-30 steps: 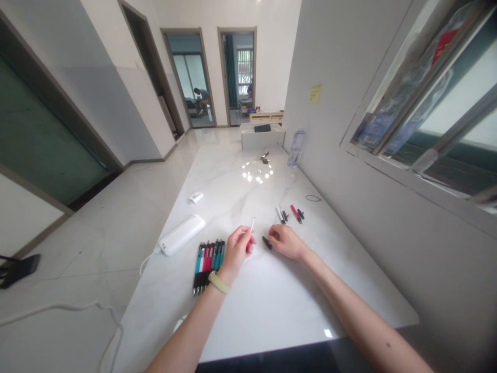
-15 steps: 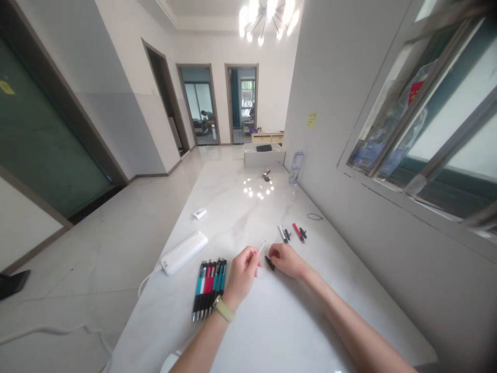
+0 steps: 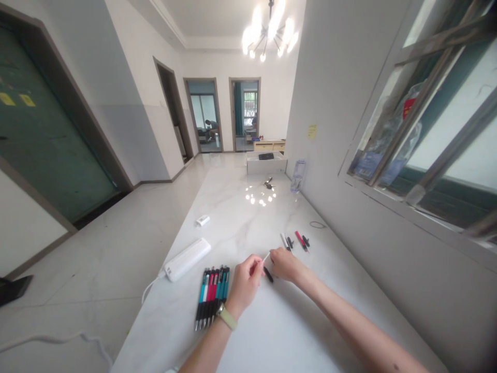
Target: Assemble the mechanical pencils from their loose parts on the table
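Note:
Between the fingers of my left hand [image 3: 248, 277] is a thin whitish pen refill [image 3: 266, 257], tilted up to the right. My right hand [image 3: 285, 264] is closed at its upper end, fingertips pinched; whether they also hold a small part is hidden. Just below the refill lies a black pen barrel piece [image 3: 268, 275] on the table. Beside my left wrist, several click pens [image 3: 212, 298] with teal, white and red barrels lie in a row, tips toward me. Past my right hand are white and black pen parts [image 3: 286, 241] and red and black pen parts [image 3: 302, 241].
A white power strip [image 3: 188, 259] and a small white adapter [image 3: 202, 221] lie along the left edge of the marble-patterned table [image 3: 240, 233]. Farther off are keys [image 3: 268, 183], a clear bottle [image 3: 298, 176] and a white box [image 3: 266, 166]. A dark loop [image 3: 317, 225] lies near the right wall.
My right hand has moved from beside the black barrel piece to the upper end of the refill. My left hand still holds the refill. The view has tilted up slightly.

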`<action>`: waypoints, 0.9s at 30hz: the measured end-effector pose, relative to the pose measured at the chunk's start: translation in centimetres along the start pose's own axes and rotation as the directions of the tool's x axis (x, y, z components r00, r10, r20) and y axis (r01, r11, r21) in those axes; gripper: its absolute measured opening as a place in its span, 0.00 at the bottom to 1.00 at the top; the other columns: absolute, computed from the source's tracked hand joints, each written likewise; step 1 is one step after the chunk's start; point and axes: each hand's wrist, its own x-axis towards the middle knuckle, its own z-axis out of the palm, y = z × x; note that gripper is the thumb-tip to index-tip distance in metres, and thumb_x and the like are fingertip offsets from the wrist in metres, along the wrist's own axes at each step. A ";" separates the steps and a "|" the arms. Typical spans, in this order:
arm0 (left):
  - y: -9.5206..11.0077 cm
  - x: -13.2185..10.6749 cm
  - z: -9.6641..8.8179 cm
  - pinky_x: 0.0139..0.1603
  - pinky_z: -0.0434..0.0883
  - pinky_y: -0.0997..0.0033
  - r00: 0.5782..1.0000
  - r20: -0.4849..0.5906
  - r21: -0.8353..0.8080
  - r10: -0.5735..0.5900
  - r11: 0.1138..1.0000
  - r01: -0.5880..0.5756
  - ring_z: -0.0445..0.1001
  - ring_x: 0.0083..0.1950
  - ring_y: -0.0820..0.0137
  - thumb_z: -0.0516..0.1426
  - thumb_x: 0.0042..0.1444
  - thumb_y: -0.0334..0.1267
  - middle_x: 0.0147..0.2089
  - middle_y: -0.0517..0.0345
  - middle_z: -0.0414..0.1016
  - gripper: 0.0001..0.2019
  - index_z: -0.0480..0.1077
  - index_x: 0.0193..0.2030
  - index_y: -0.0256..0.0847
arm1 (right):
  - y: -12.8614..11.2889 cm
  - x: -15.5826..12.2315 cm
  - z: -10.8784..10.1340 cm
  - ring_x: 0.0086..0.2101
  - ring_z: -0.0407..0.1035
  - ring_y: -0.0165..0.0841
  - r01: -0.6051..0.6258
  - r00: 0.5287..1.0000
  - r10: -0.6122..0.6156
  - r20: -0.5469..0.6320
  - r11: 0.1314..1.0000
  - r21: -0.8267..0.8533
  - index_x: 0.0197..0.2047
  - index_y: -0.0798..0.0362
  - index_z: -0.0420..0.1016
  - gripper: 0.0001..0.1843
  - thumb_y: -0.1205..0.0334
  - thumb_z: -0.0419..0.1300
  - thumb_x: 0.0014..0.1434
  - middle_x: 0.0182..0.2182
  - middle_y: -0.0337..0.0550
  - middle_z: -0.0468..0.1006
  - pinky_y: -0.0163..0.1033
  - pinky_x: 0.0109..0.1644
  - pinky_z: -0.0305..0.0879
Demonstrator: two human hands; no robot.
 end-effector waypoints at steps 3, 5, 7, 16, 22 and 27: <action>-0.1 0.1 -0.1 0.23 0.60 0.78 1.000 -0.009 0.019 -0.007 1.000 0.007 0.65 0.22 0.76 0.50 0.63 0.47 0.26 0.62 0.71 0.14 0.68 0.34 0.40 | 0.2 -0.5 -0.7 0.34 0.73 0.37 0.023 0.998 -0.022 -0.063 1.000 0.019 0.34 0.59 0.77 0.13 0.78 0.54 0.48 0.33 0.53 0.79 0.35 0.36 0.60; -0.1 0.1 -0.1 0.23 0.60 0.78 1.000 -0.010 0.036 -0.014 0.999 0.014 0.65 0.22 0.76 0.50 0.63 0.47 0.26 0.62 0.71 0.14 0.69 0.34 0.40 | 0.7 -1.1 -1.3 0.32 0.71 0.33 0.100 0.987 -0.074 -0.143 0.978 0.182 0.33 0.56 0.76 0.12 0.76 0.53 0.50 0.30 0.46 0.78 0.35 0.36 0.60; 0.0 0.1 -0.1 0.23 0.60 0.78 1.000 -0.001 0.059 -0.018 0.998 0.018 0.65 0.22 0.76 0.50 0.63 0.47 0.26 0.62 0.72 0.14 0.69 0.34 0.41 | 1.1 -1.7 -1.5 0.26 0.67 0.31 0.175 0.967 -0.057 -0.246 0.855 0.488 0.33 0.55 0.74 0.08 0.70 0.53 0.53 0.25 0.40 0.74 0.34 0.32 0.60; 0.7 -0.5 0.1 0.27 0.61 0.76 0.999 0.042 0.193 0.013 0.981 -0.021 0.67 0.24 0.73 0.51 0.62 0.44 0.26 0.62 0.73 0.12 0.70 0.34 0.42 | 0.7 -3.4 -0.7 0.22 0.61 0.27 0.315 0.893 0.195 -0.407 0.376 0.872 0.31 0.53 0.70 0.06 0.60 0.60 0.53 0.21 0.36 0.69 0.34 0.26 0.59; 0.8 -0.5 0.2 0.27 0.61 0.77 0.999 0.045 0.208 0.023 0.977 -0.032 0.67 0.24 0.74 0.51 0.62 0.42 0.26 0.62 0.74 0.10 0.71 0.35 0.42 | -0.2 -4.0 -0.4 0.23 0.62 0.27 0.339 0.905 0.101 -0.413 0.413 0.845 0.34 0.54 0.70 0.07 0.59 0.60 0.56 0.24 0.37 0.70 0.34 0.27 0.60; 0.9 -0.7 0.4 0.28 0.62 0.77 0.998 0.059 0.218 0.031 0.975 -0.043 0.68 0.25 0.73 0.51 0.62 0.41 0.27 0.61 0.74 0.10 0.71 0.35 0.42 | -0.2 -4.2 -0.5 0.25 0.62 0.28 0.368 0.895 0.085 -0.438 0.414 0.833 0.35 0.54 0.70 0.07 0.59 0.60 0.57 0.25 0.37 0.69 0.33 0.28 0.59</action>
